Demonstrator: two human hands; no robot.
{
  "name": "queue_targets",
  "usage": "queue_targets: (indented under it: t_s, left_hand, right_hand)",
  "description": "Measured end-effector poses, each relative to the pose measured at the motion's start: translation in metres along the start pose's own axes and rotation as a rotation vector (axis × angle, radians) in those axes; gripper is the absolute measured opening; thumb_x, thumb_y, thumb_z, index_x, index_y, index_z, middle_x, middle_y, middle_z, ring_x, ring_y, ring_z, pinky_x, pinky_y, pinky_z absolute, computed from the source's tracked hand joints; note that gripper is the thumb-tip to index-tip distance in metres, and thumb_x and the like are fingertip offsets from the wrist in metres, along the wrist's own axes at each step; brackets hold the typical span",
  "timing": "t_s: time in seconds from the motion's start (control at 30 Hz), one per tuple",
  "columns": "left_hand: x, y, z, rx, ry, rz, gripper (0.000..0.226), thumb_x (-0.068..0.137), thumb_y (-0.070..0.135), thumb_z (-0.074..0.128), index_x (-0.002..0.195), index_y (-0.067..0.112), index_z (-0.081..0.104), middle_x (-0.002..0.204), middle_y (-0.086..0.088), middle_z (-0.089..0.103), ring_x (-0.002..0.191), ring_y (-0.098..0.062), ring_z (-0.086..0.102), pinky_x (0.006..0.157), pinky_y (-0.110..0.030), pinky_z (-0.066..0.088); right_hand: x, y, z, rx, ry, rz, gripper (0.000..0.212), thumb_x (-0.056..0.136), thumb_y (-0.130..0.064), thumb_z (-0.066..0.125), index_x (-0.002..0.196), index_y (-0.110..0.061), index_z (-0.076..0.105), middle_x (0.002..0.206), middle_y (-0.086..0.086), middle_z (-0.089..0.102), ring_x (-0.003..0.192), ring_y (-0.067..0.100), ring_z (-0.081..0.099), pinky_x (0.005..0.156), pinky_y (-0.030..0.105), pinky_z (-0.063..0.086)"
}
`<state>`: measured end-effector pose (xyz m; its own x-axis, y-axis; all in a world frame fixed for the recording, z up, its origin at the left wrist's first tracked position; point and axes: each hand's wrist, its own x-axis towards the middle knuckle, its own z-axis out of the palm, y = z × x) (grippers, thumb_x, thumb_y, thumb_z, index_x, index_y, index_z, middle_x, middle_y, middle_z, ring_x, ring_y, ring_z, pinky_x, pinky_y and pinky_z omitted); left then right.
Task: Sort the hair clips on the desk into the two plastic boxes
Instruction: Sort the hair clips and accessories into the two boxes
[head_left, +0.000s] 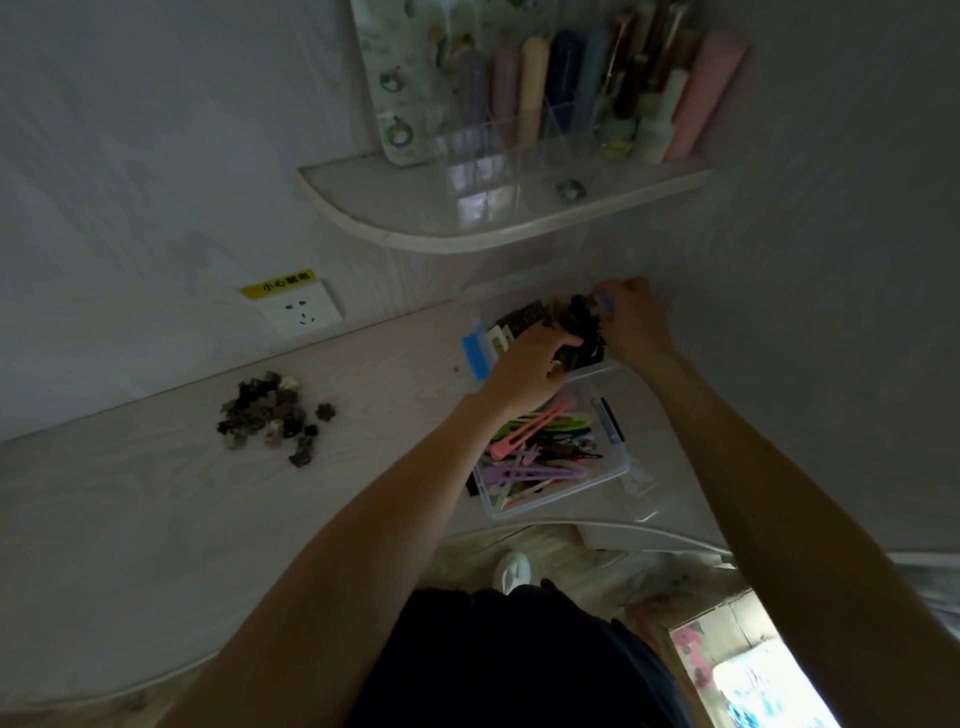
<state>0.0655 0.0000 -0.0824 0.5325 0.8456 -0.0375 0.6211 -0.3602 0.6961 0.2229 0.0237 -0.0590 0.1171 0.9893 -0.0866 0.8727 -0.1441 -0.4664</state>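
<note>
Both hands meet at the far box (480, 345): the left hand (524, 358) and right hand (631, 325) curl their fingers around dark clips (584, 332). The near box (608, 467) holds long coloured clips (535, 447). A pile of small dark clips (270, 415) lies on the table (156, 493).

1 head-worn view looks steeply down (wide-angle, close) over the desk (130, 519) toward the wall.

A curved wall shelf (415, 228) at the far side carries a clear organiser (519, 156) filled with upright pastel tubes (535, 88) and a patterned case (405, 78). Lower left on the wall, a white socket (301, 309) sits under a yellow label (278, 283). Near, a white shoe (511, 569) on the floor.
</note>
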Motion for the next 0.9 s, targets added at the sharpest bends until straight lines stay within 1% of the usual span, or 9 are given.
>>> queue_targets:
  t_s: [0.13, 0.27, 0.4, 0.5, 0.57, 0.67, 0.73, 0.8, 0.9]
  left_hand:
    - [-0.015, -0.008, -0.01, 0.046, 0.094, 0.091, 0.028, 0.094, 0.013, 0.047, 0.121, 0.015, 0.057, 0.12, -0.005, 0.06, 0.099, -0.011, 0.055, 0.081, -0.023, 0.044]
    - [-0.058, -0.03, -0.035, 0.062, 0.455, 0.206, 0.021, 0.092, 0.022, 0.05, 0.105, 0.016, 0.066, 0.094, 0.001, 0.072, 0.078, -0.009, 0.065, 0.066, -0.029, 0.055]
    - [-0.122, -0.076, -0.066, 0.131, 0.713, 0.049, 0.021, 0.092, 0.025, 0.049, 0.1, 0.017, 0.066, 0.087, 0.002, 0.072, 0.072, -0.007, 0.061, 0.063, -0.024, 0.052]
    - [-0.177, -0.113, -0.089, 0.148, 0.773, -0.237, 0.019, 0.09, 0.023, 0.053, 0.104, 0.018, 0.065, 0.088, 0.0, 0.07, 0.074, -0.006, 0.059, 0.065, -0.019, 0.047]
    - [-0.21, -0.139, -0.101, 0.138, 0.771, -0.447, 0.024, 0.089, 0.025, 0.057, 0.112, 0.018, 0.061, 0.097, -0.004, 0.069, 0.087, -0.017, 0.062, 0.072, -0.024, 0.046]
    - [-0.252, -0.186, -0.117, 0.064, 0.659, -0.705, 0.054, 0.084, 0.024, 0.065, 0.133, 0.016, 0.044, 0.124, -0.008, 0.057, 0.115, -0.026, 0.05, 0.092, -0.036, 0.041]
    - [-0.265, -0.21, -0.124, 0.016, 0.516, -0.864, 0.078, 0.079, 0.025, 0.071, 0.143, 0.014, 0.027, 0.143, -0.012, 0.039, 0.131, -0.03, 0.034, 0.108, -0.042, 0.03]
    - [-0.271, -0.228, -0.128, 0.004, 0.392, -0.925, 0.094, 0.076, 0.029, 0.074, 0.147, 0.013, 0.016, 0.15, -0.013, 0.026, 0.138, -0.031, 0.024, 0.114, -0.042, 0.02]
    - [-0.266, -0.241, -0.133, -0.025, 0.296, -0.872, 0.103, 0.071, 0.033, 0.078, 0.148, 0.016, 0.011, 0.153, -0.012, 0.02, 0.14, -0.03, 0.018, 0.115, -0.041, 0.016]
  right_hand:
    - [-0.014, -0.009, 0.006, -0.1, 0.053, -0.116, 0.031, 0.085, 0.001, 0.048, 0.112, -0.002, 0.06, 0.117, 0.024, 0.054, 0.103, 0.039, 0.054, 0.087, 0.041, 0.047]
    - [-0.046, -0.047, 0.024, -0.199, 0.309, -0.397, 0.024, 0.081, -0.013, 0.045, 0.092, -0.009, 0.065, 0.095, 0.015, 0.065, 0.097, 0.035, 0.05, 0.084, 0.044, 0.042]
    - [-0.075, -0.09, 0.069, -0.13, 0.381, -0.773, 0.017, 0.079, -0.008, 0.053, 0.091, -0.012, 0.064, 0.095, 0.008, 0.066, 0.105, 0.028, 0.046, 0.095, 0.044, 0.037]
    - [-0.09, -0.126, 0.106, -0.081, 0.229, -0.843, 0.022, 0.079, -0.01, 0.056, 0.099, -0.014, 0.063, 0.101, 0.007, 0.065, 0.105, 0.027, 0.051, 0.09, 0.04, 0.045]
    - [-0.098, -0.15, 0.127, -0.022, 0.007, -0.745, 0.032, 0.081, -0.013, 0.056, 0.113, -0.012, 0.059, 0.113, 0.009, 0.061, 0.108, 0.029, 0.052, 0.09, 0.04, 0.048]
    - [-0.103, -0.183, 0.164, -0.034, -0.377, -0.532, 0.061, 0.088, -0.029, 0.056, 0.141, -0.012, 0.031, 0.144, 0.011, 0.034, 0.13, 0.03, 0.031, 0.105, 0.043, 0.037]
    - [-0.102, -0.198, 0.185, -0.078, -0.518, -0.424, 0.082, 0.084, -0.038, 0.061, 0.146, -0.017, 0.012, 0.154, 0.009, 0.014, 0.138, 0.032, 0.017, 0.112, 0.043, 0.028]
    - [-0.099, -0.214, 0.204, -0.093, -0.578, -0.366, 0.096, 0.079, -0.04, 0.068, 0.147, -0.018, 0.003, 0.156, 0.01, 0.006, 0.14, 0.035, 0.012, 0.112, 0.045, 0.026]
    - [-0.095, -0.237, 0.226, -0.097, -0.568, -0.319, 0.107, 0.073, -0.038, 0.074, 0.147, -0.021, -0.001, 0.148, 0.015, 0.015, 0.127, 0.037, 0.027, 0.095, 0.042, 0.041]
